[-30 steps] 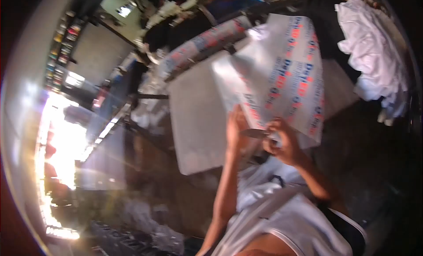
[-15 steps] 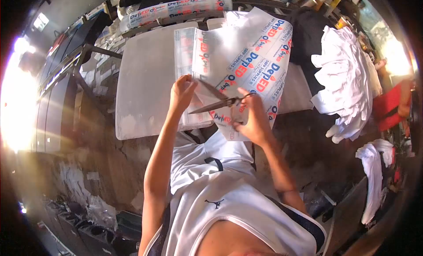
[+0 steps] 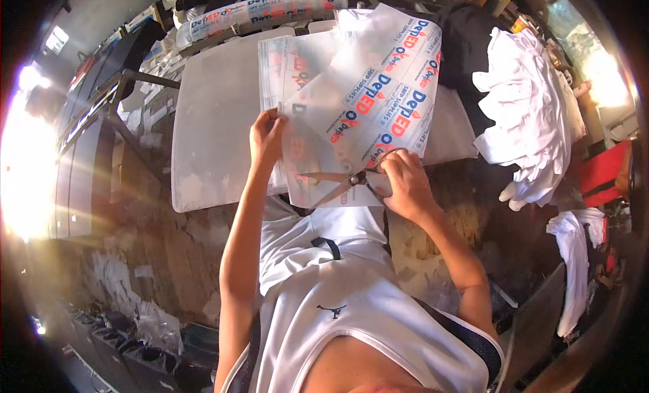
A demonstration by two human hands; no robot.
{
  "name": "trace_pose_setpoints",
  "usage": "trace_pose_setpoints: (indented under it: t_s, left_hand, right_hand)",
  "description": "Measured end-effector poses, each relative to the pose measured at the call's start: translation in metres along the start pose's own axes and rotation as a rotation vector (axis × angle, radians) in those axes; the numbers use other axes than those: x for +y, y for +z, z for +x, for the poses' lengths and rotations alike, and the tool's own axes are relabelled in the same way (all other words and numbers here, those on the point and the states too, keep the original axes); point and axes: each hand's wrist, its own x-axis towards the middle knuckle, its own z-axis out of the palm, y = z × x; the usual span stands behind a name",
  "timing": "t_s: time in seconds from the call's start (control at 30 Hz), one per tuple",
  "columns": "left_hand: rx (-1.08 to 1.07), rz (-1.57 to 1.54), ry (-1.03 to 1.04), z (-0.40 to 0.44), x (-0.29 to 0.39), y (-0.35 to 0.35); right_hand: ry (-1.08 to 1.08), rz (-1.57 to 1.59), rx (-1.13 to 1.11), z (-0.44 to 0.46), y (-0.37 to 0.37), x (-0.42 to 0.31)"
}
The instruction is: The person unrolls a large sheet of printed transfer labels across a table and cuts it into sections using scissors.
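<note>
My left hand [image 3: 266, 137] pinches the left edge of a translucent printed sheet [image 3: 380, 97], which carries blue and red "DepED OK" lettering. The sheet hangs over the front of a pale board, toward my lap. In my right hand [image 3: 407, 185] are scissors [image 3: 353, 180], my fingers in the handle loops. Their blades are apart, point left, and lie across the sheet's lower part; whether the sheet sits between them I cannot tell. More printed sheets [image 3: 272, 72] lie flat under this one.
The pale board [image 3: 213, 123] extends to the left. Behind it lies a printed roll [image 3: 260, 13]. A stack of white cloth pieces [image 3: 520, 116] stands at the right, with another white cloth [image 3: 571, 271] below it. Paper scraps [image 3: 125, 281] litter the floor at lower left.
The scissors have turned, and their blades now lie across the sheet's lower part. My left hand has moved slightly left and up with the sheet's edge, and the sheet is spread flatter.
</note>
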Motion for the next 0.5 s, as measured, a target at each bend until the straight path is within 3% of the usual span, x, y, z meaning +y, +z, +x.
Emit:
trace_pose_setpoints:
  t_s: [0.07, 0.17, 0.27, 0.33, 0.4, 0.5]
  left_hand:
    - [0.023, 0.0, 0.056, -0.001, -0.007, -0.001]
    - [0.06, -0.036, 0.027, -0.002, -0.003, -0.006]
    - [0.03, 0.13, 0.1, 0.004, -0.006, -0.008]
    - [0.021, 0.291, 0.1, -0.004, 0.018, -0.003]
    - [0.059, 0.421, 0.333, -0.002, 0.019, 0.004]
    - [0.076, 0.474, 0.42, 0.007, 0.007, 0.007]
  right_hand:
    - [0.001, -0.044, 0.016, -0.004, -0.001, 0.007]
    - [0.081, -0.085, 0.28, -0.006, 0.009, 0.024]
    - [0.17, -0.144, 0.597, -0.004, 0.018, 0.057]
    - [0.35, -0.068, 0.721, -0.003, 0.011, 0.077]
    - [0.455, -0.076, 0.857, -0.004, 0.008, 0.1]
    - [0.565, 0.185, 1.112, 0.002, 0.013, 0.127]
